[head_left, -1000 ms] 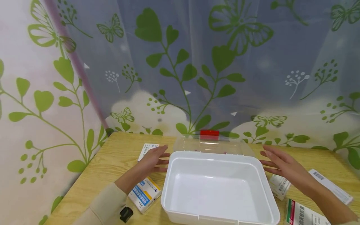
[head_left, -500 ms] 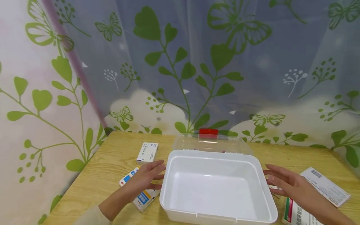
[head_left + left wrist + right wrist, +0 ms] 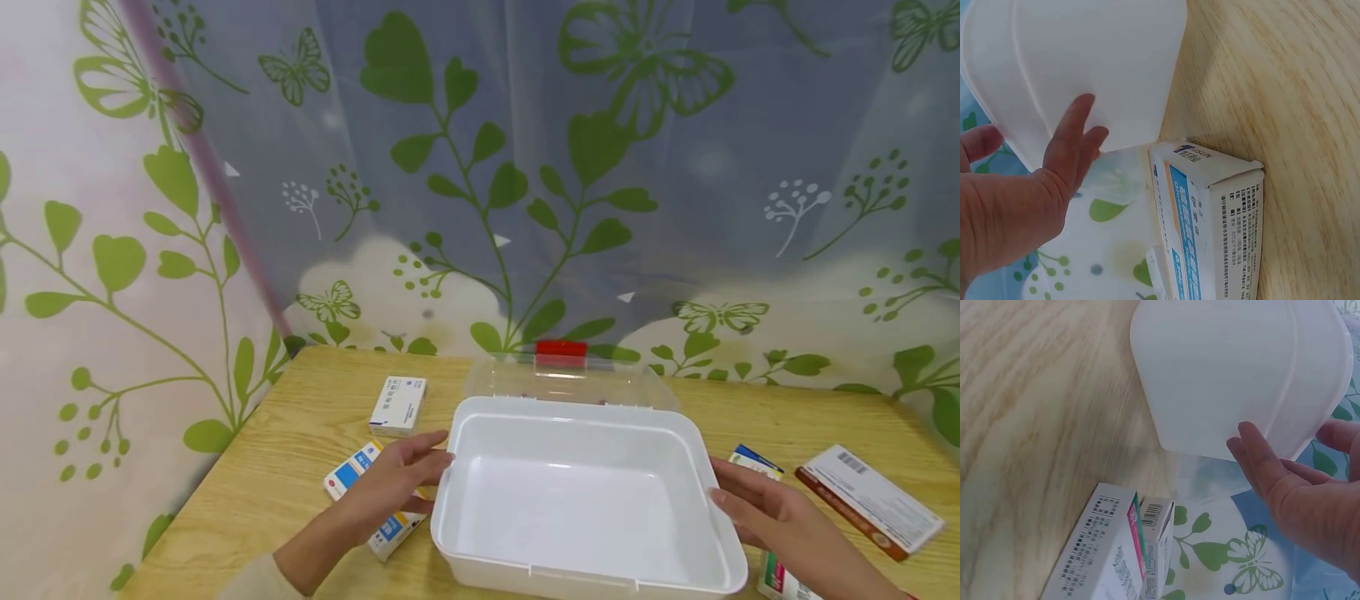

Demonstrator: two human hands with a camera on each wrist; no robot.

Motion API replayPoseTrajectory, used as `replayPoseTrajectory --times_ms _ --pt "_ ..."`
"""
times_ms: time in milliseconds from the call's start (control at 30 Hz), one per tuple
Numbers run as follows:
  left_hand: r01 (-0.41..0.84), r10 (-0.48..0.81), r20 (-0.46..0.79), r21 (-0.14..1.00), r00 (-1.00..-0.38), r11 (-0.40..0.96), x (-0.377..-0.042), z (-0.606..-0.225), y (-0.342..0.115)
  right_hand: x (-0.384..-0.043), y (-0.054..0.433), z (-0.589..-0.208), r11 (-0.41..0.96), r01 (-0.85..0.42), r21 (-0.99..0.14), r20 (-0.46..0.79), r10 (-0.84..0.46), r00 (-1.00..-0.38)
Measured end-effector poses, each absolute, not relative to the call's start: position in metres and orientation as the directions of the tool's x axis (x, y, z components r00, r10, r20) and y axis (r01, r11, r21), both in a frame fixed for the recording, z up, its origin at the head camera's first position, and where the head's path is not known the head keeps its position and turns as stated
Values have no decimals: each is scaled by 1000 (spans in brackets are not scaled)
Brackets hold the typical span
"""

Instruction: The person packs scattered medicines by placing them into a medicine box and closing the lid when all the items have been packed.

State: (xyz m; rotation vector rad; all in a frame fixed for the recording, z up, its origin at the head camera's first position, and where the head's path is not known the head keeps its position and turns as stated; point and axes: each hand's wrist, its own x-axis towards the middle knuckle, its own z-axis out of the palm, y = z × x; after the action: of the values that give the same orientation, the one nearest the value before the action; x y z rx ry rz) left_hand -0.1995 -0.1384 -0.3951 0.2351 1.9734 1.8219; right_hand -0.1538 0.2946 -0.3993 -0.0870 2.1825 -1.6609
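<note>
A white plastic storage box [image 3: 570, 437] stands on the wooden table, its inside bare. Its transparent lid [image 3: 600, 385] with a red latch [image 3: 561, 350] lies swung back behind it. My left hand [image 3: 393, 483] holds the left side, thumb at the rim; in the left wrist view, the fingertips [image 3: 1082, 103] press the outer wall. On the opposite side my right hand [image 3: 780, 512] holds the box likewise, thumb over the rim and fingers [image 3: 1254, 440] against the wall. Beneath my left hand are blue-and-white medicine boxes [image 3: 352, 471], partly hidden.
Farther back on the left lies a white medicine box [image 3: 397, 404]. To the right are a brown-edged medicine box [image 3: 873, 496], a blue-and-yellow one [image 3: 756, 460] and a green-and-red one [image 3: 772, 575], partly behind my hand. A patterned curtain [image 3: 480, 183] hangs behind the table.
Both hands have come down from beside the rear of the storage box to its mid-sides and now hold its rim. The box stays in about the same place.
</note>
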Motion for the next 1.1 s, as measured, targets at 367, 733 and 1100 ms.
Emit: replayPoseTrajectory --times_ms 367,733,1100 --pt "-131 474 -169 985 -864 111 -198 -395 -136 -148 291 -399 297 239 -925 -306 -204 -930" --pt "-114 477 -127 992 -870 55 -194 -395 -130 -148 289 -402 264 283 -922 -327 -136 -935" --pt "-89 427 -129 990 -895 111 -192 -396 -124 -147 286 -404 274 283 -919 -319 -99 -942"
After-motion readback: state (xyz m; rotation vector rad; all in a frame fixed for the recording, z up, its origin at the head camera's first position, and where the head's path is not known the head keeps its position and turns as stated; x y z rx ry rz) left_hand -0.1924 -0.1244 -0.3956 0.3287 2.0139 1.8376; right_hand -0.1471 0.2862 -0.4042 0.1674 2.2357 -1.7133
